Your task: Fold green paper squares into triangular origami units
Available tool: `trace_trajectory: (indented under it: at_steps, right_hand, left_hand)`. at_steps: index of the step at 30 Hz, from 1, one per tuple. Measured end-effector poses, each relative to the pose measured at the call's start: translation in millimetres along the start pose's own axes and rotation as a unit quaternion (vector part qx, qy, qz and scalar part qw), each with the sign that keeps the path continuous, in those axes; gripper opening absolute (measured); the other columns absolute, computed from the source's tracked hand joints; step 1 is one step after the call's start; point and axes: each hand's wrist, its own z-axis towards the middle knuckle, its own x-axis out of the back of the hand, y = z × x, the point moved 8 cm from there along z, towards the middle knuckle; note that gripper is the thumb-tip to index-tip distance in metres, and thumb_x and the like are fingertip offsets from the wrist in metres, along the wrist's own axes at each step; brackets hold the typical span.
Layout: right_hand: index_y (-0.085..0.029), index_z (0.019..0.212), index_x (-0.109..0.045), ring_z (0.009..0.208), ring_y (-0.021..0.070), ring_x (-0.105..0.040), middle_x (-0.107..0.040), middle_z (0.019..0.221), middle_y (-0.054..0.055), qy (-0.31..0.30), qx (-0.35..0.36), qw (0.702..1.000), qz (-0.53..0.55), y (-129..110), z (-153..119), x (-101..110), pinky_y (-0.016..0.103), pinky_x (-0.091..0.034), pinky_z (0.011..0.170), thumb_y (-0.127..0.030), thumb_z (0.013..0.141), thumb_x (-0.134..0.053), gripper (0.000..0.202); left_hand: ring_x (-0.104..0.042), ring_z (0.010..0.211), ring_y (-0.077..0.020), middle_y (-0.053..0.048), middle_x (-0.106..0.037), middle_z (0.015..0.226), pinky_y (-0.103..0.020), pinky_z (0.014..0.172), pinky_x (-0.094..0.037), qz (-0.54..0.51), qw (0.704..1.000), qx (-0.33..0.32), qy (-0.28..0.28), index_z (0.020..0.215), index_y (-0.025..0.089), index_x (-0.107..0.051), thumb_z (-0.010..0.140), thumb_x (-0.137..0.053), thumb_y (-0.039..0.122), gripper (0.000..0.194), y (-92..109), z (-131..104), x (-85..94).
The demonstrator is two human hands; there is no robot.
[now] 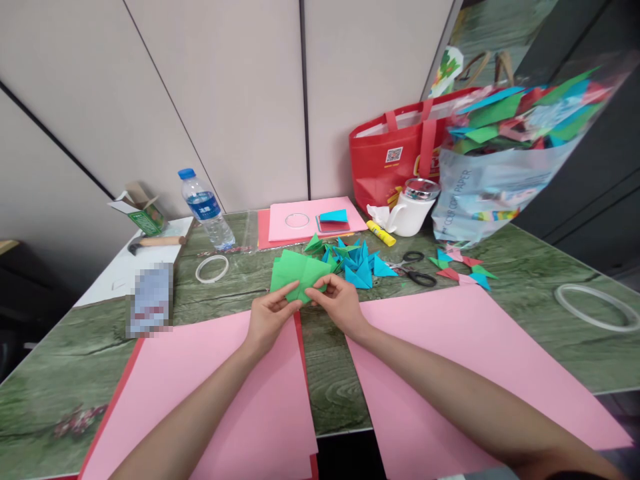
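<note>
A creased sheet of green paper is held up between both hands over the middle of the table. My left hand pinches its lower left part between thumb and fingers. At the lower right edge, my right hand grips the same paper with its fingers curled. More green paper shows at the left behind the held sheet; whether it is separate I cannot tell. Just beyond the right hand lies a pile of folded blue paper pieces, with some green ones among them. Black-handled scissors lie right of the pile.
Large pink sheets lie under both forearms. Behind stand a water bottle, a white mug, a red bag and a plastic bag of coloured paper. A yellow glue stick, tape roll and hammer lie around.
</note>
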Motion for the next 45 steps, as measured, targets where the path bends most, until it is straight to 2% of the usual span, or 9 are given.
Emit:
trace_trajectory:
  at_steps: [5, 9, 13, 21, 25, 31, 36, 41, 45]
  right_hand:
    - [-0.018, 0.070, -0.052, 0.049, 0.0144, -0.058, -0.055, 0.054, -0.003, 0.002, 0.002, 1.000, -0.009, 0, 0, 0, 0.024, -0.043, 0.048, -0.042, 0.061, -0.067, 0.030]
    - [-0.017, 0.069, -0.052, 0.049, 0.0141, -0.058, -0.054, 0.055, -0.003, 0.007, 0.005, 1.000, 0.000, 0, 0, 1, 0.024, -0.043, 0.047, -0.040, 0.060, -0.068, 0.030]
    - [-0.017, 0.070, -0.052, 0.049, 0.0140, -0.058, -0.054, 0.055, -0.003, 0.009, 0.010, 1.000, 0.001, 0, 1, 2, 0.024, -0.044, 0.048, -0.039, 0.059, -0.069, 0.029]
    - [-0.017, 0.069, -0.051, 0.051, 0.0143, -0.058, -0.054, 0.056, -0.003, 0.006, 0.005, 1.000, 0.006, 0, -1, 1, 0.024, -0.044, 0.048, -0.040, 0.060, -0.068, 0.029]
    - [-0.018, 0.070, -0.051, 0.050, 0.0138, -0.057, -0.053, 0.056, -0.003, 0.005, 0.008, 1.000, 0.004, 1, -1, 1, 0.024, -0.043, 0.047, -0.039, 0.060, -0.068, 0.029]
    - [-0.018, 0.069, -0.051, 0.048, 0.0123, -0.055, -0.053, 0.056, -0.003, -0.001, 0.021, 1.000, -0.002, -1, 1, 1, 0.024, -0.043, 0.047, -0.039, 0.060, -0.068, 0.028]
    - [-0.017, 0.068, -0.056, 0.049, 0.0113, -0.054, -0.055, 0.060, -0.001, -0.018, 0.034, 0.999, -0.025, -5, 0, -1, 0.023, -0.043, 0.047, -0.038, 0.063, -0.066, 0.024]
    - [-0.018, 0.075, -0.055, 0.065, 0.0141, -0.057, -0.056, 0.080, 0.002, -0.035, 0.050, 0.996, -0.060, -5, -1, -4, 0.025, -0.049, 0.053, -0.031, 0.056, -0.071, 0.029]
    - [-0.020, 0.079, -0.048, 0.060, 0.0155, -0.061, -0.057, 0.071, -0.001, -0.066, 0.005, 0.998, -0.025, 2, -1, -8, 0.026, -0.050, 0.053, -0.026, 0.059, -0.067, 0.029]
  left_hand:
    - [-0.051, 0.053, -0.0086, 0.004, -0.060, 0.057, -0.021, 0.056, -0.045, -0.005, 1.000, -0.001, 0.003, 0.101, 0.016, -0.064, 0.059, -0.070, 0.024, 0.043, -2, 0, 0.4]
    - [-0.057, 0.066, -0.0136, -0.002, -0.067, 0.075, -0.025, 0.064, -0.048, -0.018, 1.000, -0.003, 0.002, 0.099, 0.016, -0.066, 0.062, -0.068, 0.029, 0.039, -4, 2, 1.1]
    - [-0.059, 0.071, -0.0172, -0.009, -0.068, 0.085, -0.030, 0.065, -0.050, -0.064, 0.998, 0.001, 0.003, 0.097, 0.013, -0.066, 0.070, -0.059, 0.038, 0.038, -7, 4, 1.9]
    - [-0.065, 0.072, -0.0184, -0.003, -0.070, 0.076, -0.033, 0.077, -0.050, -0.063, 0.997, 0.032, -0.023, 0.105, 0.015, -0.062, 0.058, -0.072, 0.025, 0.049, -7, 0, -3.9]
    - [-0.065, 0.069, -0.0180, -0.003, -0.070, 0.075, -0.030, 0.071, -0.051, -0.028, 0.999, 0.021, -0.017, 0.100, 0.015, -0.064, 0.059, -0.071, 0.025, 0.043, -6, 0, -2.0]
    - [-0.062, 0.062, -0.0159, -0.004, -0.070, 0.073, -0.025, 0.061, -0.050, 0.033, 0.999, -0.015, 0.009, 0.081, 0.015, -0.071, 0.058, -0.071, 0.025, 0.025, 1, 0, 2.2]
    - [-0.062, 0.062, -0.0158, -0.004, -0.071, 0.074, -0.025, 0.060, -0.049, 0.033, 0.999, -0.006, 0.009, 0.083, 0.015, -0.070, 0.058, -0.071, 0.025, 0.027, 0, 1, 2.9]
    - [-0.064, 0.063, -0.0162, -0.005, -0.071, 0.072, -0.025, 0.061, -0.050, 0.037, 0.999, 0.001, -0.003, 0.086, 0.015, -0.069, 0.059, -0.070, 0.025, 0.029, 0, 2, 2.3]
    - [-0.064, 0.062, -0.0162, -0.004, -0.071, 0.071, -0.025, 0.062, -0.051, 0.041, 0.999, -0.004, -0.003, 0.085, 0.014, -0.069, 0.058, -0.070, 0.025, 0.029, 3, 2, 2.7]
